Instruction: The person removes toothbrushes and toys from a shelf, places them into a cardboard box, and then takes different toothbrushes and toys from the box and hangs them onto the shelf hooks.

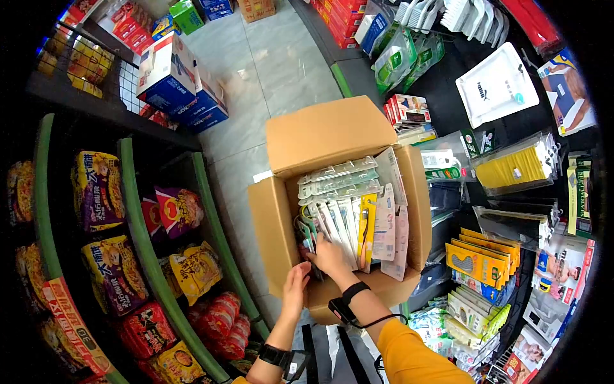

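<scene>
An open cardboard box (272, 227) holds rows of packaged toothbrushes (332, 221), a yellow toothbrush pack (367, 230) and pale flat packs (385, 224) along its right side. Inside the box at the left, my right hand (330, 257) has its fingers bent around the edge of a toothbrush pack (307, 232) with green and dark parts; the fingertips are partly hidden. My left hand (295, 285) is at the box's near left corner, fingers stretched out and nothing visible in them. Both wrists wear black bands.
Shelves with green edges (157, 275) hold noodle packs (115, 272) on the left. On the right, a black display rack carries hanging yellow packs (480, 262), brushes (457, 16) and a white pack (497, 86). Blue-and-white cartons (176, 83) stand on the tiled floor (281, 57) beyond the box.
</scene>
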`<state>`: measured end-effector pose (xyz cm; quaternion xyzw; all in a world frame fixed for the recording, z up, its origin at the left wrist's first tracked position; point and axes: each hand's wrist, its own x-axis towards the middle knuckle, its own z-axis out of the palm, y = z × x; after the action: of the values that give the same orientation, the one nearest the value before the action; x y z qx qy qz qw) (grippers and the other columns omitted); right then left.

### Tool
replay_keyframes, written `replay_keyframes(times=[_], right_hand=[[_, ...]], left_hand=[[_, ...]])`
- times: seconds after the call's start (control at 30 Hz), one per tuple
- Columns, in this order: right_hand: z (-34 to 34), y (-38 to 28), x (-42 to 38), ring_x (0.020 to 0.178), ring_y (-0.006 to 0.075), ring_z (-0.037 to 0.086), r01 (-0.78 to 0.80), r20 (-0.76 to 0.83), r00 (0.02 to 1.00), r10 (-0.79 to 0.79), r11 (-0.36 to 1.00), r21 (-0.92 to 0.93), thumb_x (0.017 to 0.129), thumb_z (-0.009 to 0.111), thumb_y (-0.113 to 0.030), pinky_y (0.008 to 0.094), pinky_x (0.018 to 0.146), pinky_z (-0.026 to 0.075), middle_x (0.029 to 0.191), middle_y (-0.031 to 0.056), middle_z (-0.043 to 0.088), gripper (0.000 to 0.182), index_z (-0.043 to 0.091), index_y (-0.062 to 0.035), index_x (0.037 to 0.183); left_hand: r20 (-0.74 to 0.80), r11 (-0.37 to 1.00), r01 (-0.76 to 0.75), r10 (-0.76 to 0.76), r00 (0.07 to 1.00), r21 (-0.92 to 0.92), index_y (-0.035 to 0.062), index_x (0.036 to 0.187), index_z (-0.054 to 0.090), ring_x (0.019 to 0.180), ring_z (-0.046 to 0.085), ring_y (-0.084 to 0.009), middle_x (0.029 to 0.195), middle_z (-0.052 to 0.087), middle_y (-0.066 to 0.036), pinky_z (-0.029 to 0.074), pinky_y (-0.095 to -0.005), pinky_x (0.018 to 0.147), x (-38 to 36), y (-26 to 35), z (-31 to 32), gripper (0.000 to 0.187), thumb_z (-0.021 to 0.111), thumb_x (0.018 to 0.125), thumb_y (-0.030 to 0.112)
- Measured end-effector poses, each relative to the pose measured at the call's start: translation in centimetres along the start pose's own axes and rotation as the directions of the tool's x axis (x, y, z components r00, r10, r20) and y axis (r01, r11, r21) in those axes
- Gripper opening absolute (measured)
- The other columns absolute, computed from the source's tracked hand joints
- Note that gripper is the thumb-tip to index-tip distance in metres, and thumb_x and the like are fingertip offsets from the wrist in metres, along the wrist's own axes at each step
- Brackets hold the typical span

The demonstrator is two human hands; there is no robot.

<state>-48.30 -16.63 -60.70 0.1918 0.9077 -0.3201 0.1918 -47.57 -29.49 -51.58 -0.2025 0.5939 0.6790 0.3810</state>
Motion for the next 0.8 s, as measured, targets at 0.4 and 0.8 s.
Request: replay_keyframes(times=[0.4,0.8], right_hand=[[-7.4,0.5,-4.1,0.075,0.0382,0.057,-0.091,-0.092,0.988,0.124,0.949,0.302,0.063,0.065,-0.026,0.0419,0.065,0.046,0.08,0.0203,0.06,0.05,0.044,0.0008,0.099],[-21.8,7.8,-27.9,0.091,0.0148,0.054,0.042,-0.117,0.987,0.111,0.524,0.851,0.064,0.067,-0.005,0.0277,0.077,0.044,0.101,0.0062,0.056,0.053,0.044,0.0007,0.112]], left_hand=[[-0.031,0.99,-0.129,0.131,0.991,0.06,-0.002,0.118,0.04,0.111,0.043,-0.0193,0.12,0.046,-0.012,0.033,-0.0305,0.094,-1.9,-0.2,0.5,0.036,0.05,0.086,0.013],[0.529,0.937,-0.322,0.206,0.823,0.136,0.0053,0.096,0.034,0.077,0.044,-0.0089,0.082,0.044,-0.003,0.039,-0.0222,0.068,-13.1,-1.0,13.9,0.028,0.053,0.086,0.023]])
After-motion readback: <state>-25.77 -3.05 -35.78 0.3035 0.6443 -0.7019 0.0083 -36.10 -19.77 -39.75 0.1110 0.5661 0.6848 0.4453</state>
